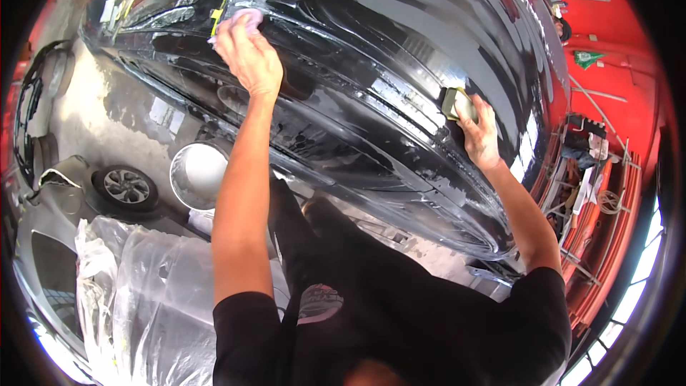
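Note:
A wet, glossy black car body [343, 50] with whitish streaks curves across in front of me. My left hand [250, 61] is closed around a pink sponge [249, 20] and presses it to the body beside a strip of yellow-green tape [216, 21]. Farther right, my right hand [482, 132] grips a sanding block [450, 103], dark on one side and pale on top. The block rests against the dark panel, and its underside is hidden. Both arms reach forward, well apart.
A white bucket [200, 175] stands at left, near a car wheel [126, 186]. Clear plastic sheeting [164, 293] covers something at lower left. A rack with long parts and tools [593, 221] stands at right, by a red wall [614, 21]. The concrete floor [100, 93] has wet patches.

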### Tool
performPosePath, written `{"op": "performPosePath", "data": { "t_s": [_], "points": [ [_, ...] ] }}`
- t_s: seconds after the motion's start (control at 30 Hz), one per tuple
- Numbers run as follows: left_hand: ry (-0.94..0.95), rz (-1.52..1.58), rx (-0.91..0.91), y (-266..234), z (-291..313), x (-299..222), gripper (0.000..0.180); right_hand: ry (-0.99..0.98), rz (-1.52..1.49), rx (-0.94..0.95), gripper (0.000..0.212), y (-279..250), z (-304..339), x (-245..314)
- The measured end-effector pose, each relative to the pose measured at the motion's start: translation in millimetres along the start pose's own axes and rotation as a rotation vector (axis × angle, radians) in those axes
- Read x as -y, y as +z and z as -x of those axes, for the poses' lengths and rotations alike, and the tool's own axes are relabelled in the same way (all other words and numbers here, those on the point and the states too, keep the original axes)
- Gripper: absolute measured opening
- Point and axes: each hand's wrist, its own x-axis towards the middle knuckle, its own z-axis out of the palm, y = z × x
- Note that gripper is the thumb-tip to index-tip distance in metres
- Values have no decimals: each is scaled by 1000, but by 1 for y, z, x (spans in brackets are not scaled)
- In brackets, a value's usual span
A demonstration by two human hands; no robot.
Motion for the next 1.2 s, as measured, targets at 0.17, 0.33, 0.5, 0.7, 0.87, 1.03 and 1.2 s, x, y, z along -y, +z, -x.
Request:
{"op": "performPosePath", "data": {
  "t_s": [0.17,0.33,0.5,0.7,0.87,1.03,1.2],
  "points": [
    [14,-55,6,3,-3,0,37,-225,-144,-124,83,69,-194,55],
    [88,-87,16,-1,-4,6,37,-244,-144,-84,73,92,-255,86],
    [25,-103,-2,-3,-4,10,35,-7,-63,-8,69,8,-11,3],
    [46,-31,-11,5,-2,4,34,-193,-99,-175,83,60,-157,46],
    [126,-80,-6,1,-7,18,39,-244,-131,-132,84,85,-224,74],
    [37,-76,-20,3,-2,10,38,72,-9,18,72,-14,42,-7],
    [56,-81,-32,8,-1,9,37,-44,-21,-61,78,25,-59,24]
  ]
}}
